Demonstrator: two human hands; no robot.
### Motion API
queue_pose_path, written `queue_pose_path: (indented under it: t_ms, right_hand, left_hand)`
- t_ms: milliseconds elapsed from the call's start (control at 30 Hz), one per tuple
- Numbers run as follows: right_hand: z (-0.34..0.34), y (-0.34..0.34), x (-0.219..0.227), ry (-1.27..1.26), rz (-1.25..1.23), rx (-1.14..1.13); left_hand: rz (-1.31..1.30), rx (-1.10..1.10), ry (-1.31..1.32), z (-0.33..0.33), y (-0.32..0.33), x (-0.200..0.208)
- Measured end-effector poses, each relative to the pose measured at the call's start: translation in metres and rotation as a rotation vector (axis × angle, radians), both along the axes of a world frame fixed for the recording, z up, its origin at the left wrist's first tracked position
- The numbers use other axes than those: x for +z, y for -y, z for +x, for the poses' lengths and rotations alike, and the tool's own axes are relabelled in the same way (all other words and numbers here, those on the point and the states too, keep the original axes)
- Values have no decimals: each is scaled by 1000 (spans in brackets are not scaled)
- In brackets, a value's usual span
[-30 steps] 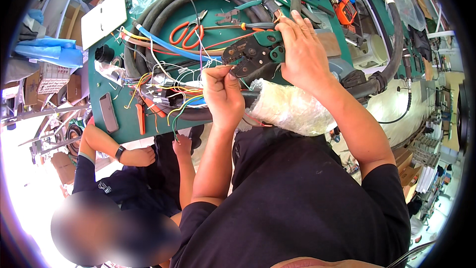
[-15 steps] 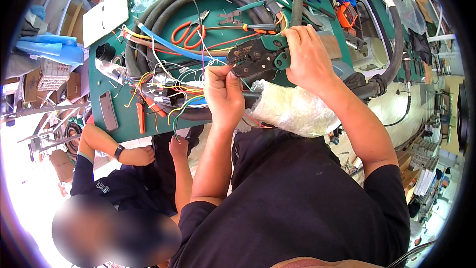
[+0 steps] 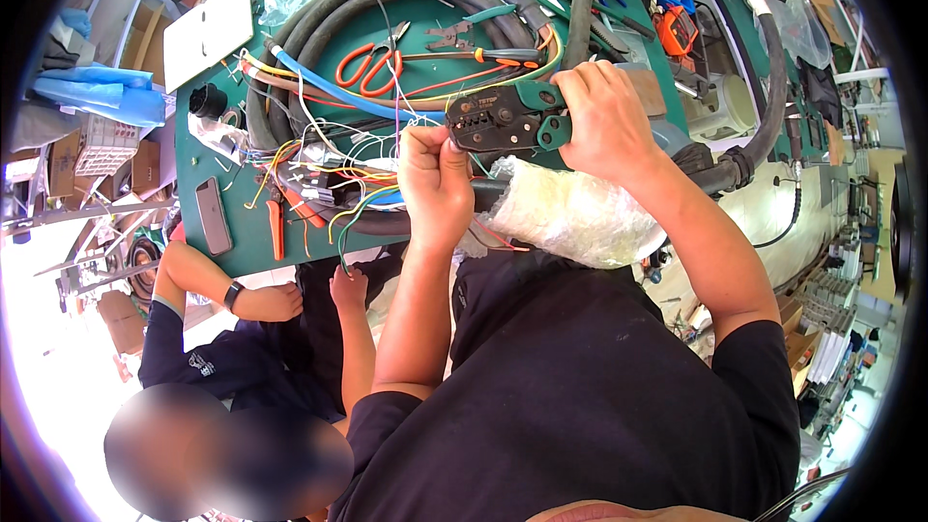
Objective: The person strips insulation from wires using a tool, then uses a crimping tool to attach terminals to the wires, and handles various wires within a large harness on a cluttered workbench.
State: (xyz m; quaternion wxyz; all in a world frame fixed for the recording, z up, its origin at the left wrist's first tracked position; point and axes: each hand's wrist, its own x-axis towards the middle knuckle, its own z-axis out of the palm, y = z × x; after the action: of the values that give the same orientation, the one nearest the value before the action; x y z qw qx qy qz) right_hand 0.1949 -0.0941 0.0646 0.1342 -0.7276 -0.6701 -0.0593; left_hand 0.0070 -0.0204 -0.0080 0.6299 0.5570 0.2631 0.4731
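Note:
My right hand (image 3: 609, 121) is wrapped around the green handles of a black crimping tool (image 3: 493, 121), held almost level above the table. Its jaw end points left, toward my left hand (image 3: 435, 169). The thumb and forefinger of that hand are pinched together right beside the jaws, on a thin white wire (image 3: 422, 119). The wire's tip is hidden by my fingers and the tool. Around and left of my left hand lies a spread of loose thin wires (image 3: 329, 140) in white, yellow, red and green. A clear-wrapped bundle (image 3: 570, 208) lies below the tool.
Thick black cable (image 3: 319, 14) coils over the green table (image 3: 208, 193). Inside the coil lie red-handled scissors (image 3: 372, 68) and cutters with orange-black handles (image 3: 507, 56). A phone (image 3: 213, 216) and orange-handled pliers (image 3: 276, 227) lie at the left. Another person's hand (image 3: 348, 282) is near the table edge.
My right hand has moved slightly down, and the crimping tool has turned from tilted to nearly level. My left hand keeps its pinch in nearly the same place.

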Motion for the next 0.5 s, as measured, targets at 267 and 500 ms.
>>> queue_pose_path:
  t_ms: [267,500]
  right_hand:
    - [6,-3,-8,13,52,44]
    - [9,-2,-5,-7,-17,72]
  left_hand:
    - [-18,-26,4,0,1,3]
    - [-20,-31,15,0,0,0]
